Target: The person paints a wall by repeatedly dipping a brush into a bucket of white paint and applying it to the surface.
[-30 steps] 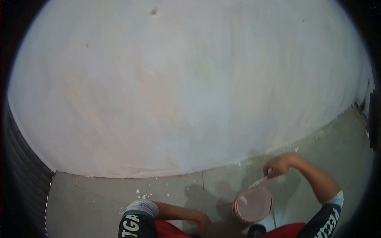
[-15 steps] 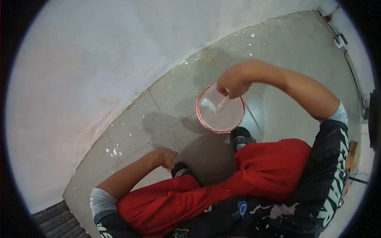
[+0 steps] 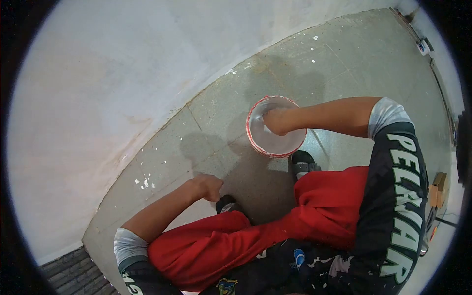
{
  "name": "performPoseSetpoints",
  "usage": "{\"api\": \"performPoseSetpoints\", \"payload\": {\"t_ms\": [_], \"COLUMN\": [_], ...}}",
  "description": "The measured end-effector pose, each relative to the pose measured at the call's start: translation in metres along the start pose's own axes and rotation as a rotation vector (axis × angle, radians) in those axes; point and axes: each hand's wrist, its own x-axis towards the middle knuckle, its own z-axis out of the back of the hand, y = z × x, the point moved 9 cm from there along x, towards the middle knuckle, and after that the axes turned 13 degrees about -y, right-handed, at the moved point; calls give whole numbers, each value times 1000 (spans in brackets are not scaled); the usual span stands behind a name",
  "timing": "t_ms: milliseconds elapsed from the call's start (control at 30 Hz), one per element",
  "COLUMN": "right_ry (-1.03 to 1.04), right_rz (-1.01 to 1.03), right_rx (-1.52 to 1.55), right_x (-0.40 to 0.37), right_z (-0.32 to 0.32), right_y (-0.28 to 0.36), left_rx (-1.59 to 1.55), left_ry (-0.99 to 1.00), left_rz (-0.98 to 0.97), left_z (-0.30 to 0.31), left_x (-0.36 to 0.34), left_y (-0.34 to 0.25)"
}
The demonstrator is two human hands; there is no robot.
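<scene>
A round bucket [image 3: 273,153] with a red-and-white rim stands on the floor in front of me, with whitish liquid [image 3: 275,142] inside. My right hand [image 3: 279,121] reaches down into it, wrist over the right side of the rim. Its fingers are closed and mostly hidden; the pale, stick-like tool seen in them half a second ago is now out of sight below the hand. My left hand [image 3: 210,187] hangs near my left shoe [image 3: 226,202], its fingers loosely curled with nothing visible in them.
A whitish wall [image 3: 113,88] rises along the left and far side. Grey floor tiles [image 3: 339,59] carry white splashes. My right shoe [image 3: 303,162] is close to the bucket. A dark ridged mat or panel [image 3: 73,273] lies at lower left; a cardboard box [image 3: 436,191] is at far right.
My right hand has gone from above the bucket down into it, and the pale tool has dropped from view. My right forearm now lies more level. The left hand has hardly moved.
</scene>
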Motion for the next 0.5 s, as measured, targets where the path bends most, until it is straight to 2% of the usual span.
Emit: {"api": "performPoseSetpoints", "payload": {"t_ms": [33, 100, 233, 300, 333, 400, 500], "right_ry": [0, -124, -70, -24, -24, 35, -77], "right_rz": [1, -75, -35, 78, 80, -95, -33], "right_rx": [0, 96, 76, -47, -51, 4, 29], "right_x": [6, 11, 12, 16, 20, 18, 6], "right_z": [-11, -13, -9, -13, -21, -31, -15], "right_y": [-3, -7, 0, 6, 4, -11, -1], "left_rx": [4, -15, -36, -44, -48, -56, -53], "left_ry": [7, -18, -40, -26, -15, -43, -55], "left_rz": [10, 25, 48, 42, 27, 16, 7], "left_z": [-1, 2, 11, 1, -2, 0, 10], "left_x": [0, -3, -10, -6, -4, -6, -8], "left_y": [1, 0, -3, 2, 1, -2, -1]}}
